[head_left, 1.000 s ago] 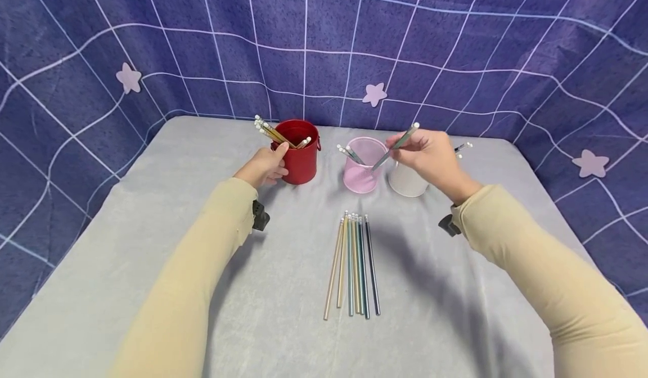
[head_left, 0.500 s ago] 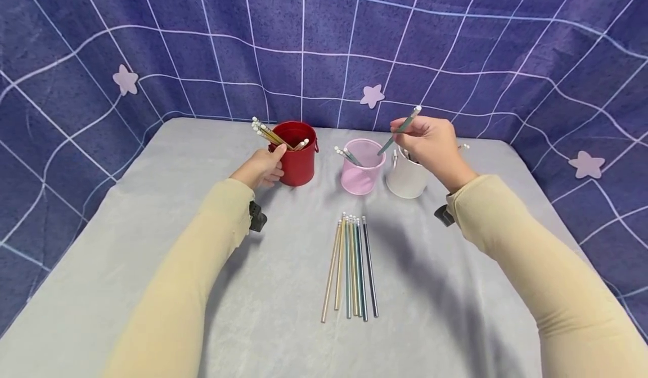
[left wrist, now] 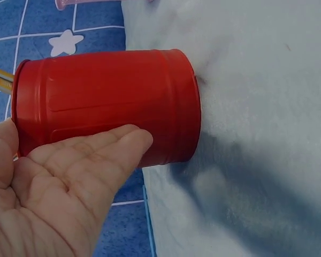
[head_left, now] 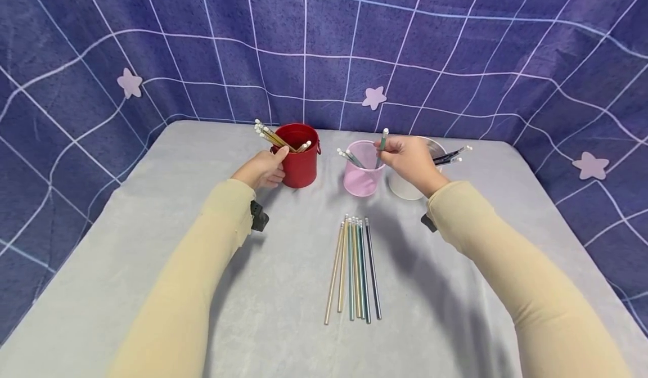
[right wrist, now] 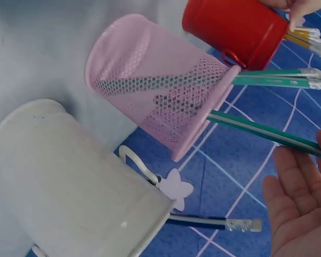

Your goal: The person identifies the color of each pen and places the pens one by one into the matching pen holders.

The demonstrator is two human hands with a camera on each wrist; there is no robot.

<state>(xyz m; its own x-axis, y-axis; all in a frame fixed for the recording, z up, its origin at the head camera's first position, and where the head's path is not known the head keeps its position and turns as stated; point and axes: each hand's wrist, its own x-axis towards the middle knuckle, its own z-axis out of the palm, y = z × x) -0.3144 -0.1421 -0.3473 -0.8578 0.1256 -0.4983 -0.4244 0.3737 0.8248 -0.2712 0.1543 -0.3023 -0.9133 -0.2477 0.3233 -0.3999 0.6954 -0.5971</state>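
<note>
My left hand holds the side of the red bucket, thumb at its rim and fingers along its wall. Yellow pencils with white erasers lean out over that thumb. Between the thumb and fingers of my right hand is a green pencil, pinched near its eraser end. Its lower part reaches inside the pink mesh cup. Two other green pencils lean in the same cup, towards the red bucket.
A white bucket with dark pencils stands right of the pink cup, partly behind my right hand. Several gold, teal and dark blue pencils lie side by side on the grey cloth in front. A blue gridded curtain hangs behind.
My right hand has moved left and down, bringing the green pencil more upright and its lower end into the pink cup. The left hand stays at the red bucket.
</note>
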